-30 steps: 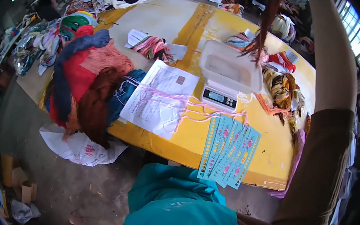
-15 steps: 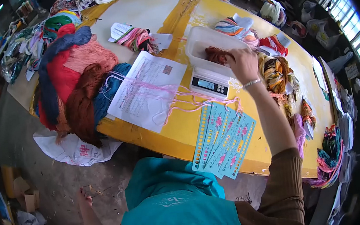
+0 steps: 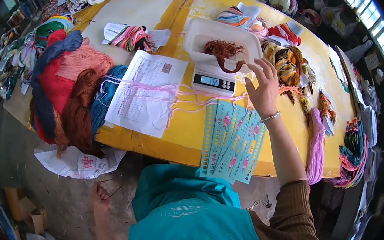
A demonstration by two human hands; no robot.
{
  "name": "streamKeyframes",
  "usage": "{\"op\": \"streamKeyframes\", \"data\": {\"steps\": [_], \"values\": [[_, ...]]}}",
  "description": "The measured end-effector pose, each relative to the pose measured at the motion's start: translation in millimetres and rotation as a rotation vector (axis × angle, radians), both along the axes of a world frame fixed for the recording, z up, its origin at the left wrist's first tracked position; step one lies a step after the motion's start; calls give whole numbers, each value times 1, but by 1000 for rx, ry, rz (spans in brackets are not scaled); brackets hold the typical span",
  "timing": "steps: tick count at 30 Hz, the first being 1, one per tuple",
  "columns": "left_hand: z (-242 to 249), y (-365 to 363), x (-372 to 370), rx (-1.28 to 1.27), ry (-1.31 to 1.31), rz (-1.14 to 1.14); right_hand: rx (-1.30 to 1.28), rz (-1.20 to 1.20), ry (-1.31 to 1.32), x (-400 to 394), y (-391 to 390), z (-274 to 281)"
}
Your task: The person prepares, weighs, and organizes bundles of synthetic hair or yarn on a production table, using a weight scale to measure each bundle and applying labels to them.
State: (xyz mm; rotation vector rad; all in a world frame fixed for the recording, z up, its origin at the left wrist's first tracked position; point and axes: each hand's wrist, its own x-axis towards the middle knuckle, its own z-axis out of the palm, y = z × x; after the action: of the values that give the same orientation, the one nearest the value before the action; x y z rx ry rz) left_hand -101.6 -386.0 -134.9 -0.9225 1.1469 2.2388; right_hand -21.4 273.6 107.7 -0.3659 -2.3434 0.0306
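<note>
My right hand (image 3: 264,86) is raised just right of the scale, fingers apart, holding nothing. Brown thread (image 3: 223,49) lies in a white plastic tray (image 3: 190,32), with one loop hanging over its near edge. Beneath the tray sits a digital scale (image 3: 213,81) with a lit display. Low at the left, away from the table, my left hand (image 3: 100,195) is curled around something thin and dark that I cannot make out. Pink strands (image 3: 184,92) run across a printed sheet (image 3: 145,97) beside the scale. Blue-green cards (image 3: 231,139) are fanned at the table's near edge.
Red, navy, pink and brown yarn (image 3: 75,80) is heaped on the left of the yellow table (image 3: 157,144). Multicoloured skeins (image 3: 289,65) line the right side, with a lilac skein (image 3: 316,146) nearer. A white bag (image 3: 82,162) hangs below the left edge.
My right hand has come out of the tray, moved toward me and opened. The brown thread is released, with a loop now over the tray's edge. My left hand has risen slightly.
</note>
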Motion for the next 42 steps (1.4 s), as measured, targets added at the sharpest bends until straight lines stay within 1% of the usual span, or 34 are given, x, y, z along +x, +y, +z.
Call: {"op": "streamKeyframes", "data": {"steps": [4,6,7,9,13,15,19,22,24,26,28,29,30,31,32,34,35,36,37,38,40,42], "values": [[22,40,-3,70,70,-81,29,17,-9,2,1,1],[48,66,-1,67,86,-163,46,25,-18,0,-2,0],[49,71,-1,66,87,-163,42,29,-19,-2,-3,-1],[51,80,-1,163,81,-216,38,31,-19,-5,-4,-5],[63,100,2,232,96,-229,30,61,-34,-12,-4,-9],[64,105,3,334,95,-269,38,80,-51,-16,-4,-11],[93,129,8,336,103,-284,44,83,-64,-27,-2,-16],[133,171,10,471,175,-404,71,59,-106,-37,-2,-18],[158,210,6,637,233,-538,127,20,-226,-47,0,-22],[192,258,-2,668,282,-690,136,21,-231,-52,0,-24],[207,309,-14,669,335,-822,120,66,-85,-55,1,-23],[213,338,-20,541,369,-869,123,67,-83,-54,-2,-18],[218,367,-27,413,402,-914,-217,76,-116,-51,-7,-8],[218,395,-35,398,451,-950,-558,83,-147,-49,-9,-3],[218,422,-44,384,499,-987,-934,257,-70,-49,-6,-3],[225,474,-52,193,552,-970,-1410,427,-52,-46,-2,3],[224,494,-54,231,534,-922,-1521,439,-116,-43,1,5],[220,511,-57,268,515,-875,-1518,435,-115,-42,2,5],[220,521,-62,340,518,-873,-1584,425,-109,-41,2,4],[218,527,-64,341,517,-878,-1651,414,-101,-40,3,3],[214,534,-65,413,525,-768,-1677,402,-95,-39,3,0],[209,536,-63,394,558,-763,-1687,391,-62,-40,1,-3]]}}
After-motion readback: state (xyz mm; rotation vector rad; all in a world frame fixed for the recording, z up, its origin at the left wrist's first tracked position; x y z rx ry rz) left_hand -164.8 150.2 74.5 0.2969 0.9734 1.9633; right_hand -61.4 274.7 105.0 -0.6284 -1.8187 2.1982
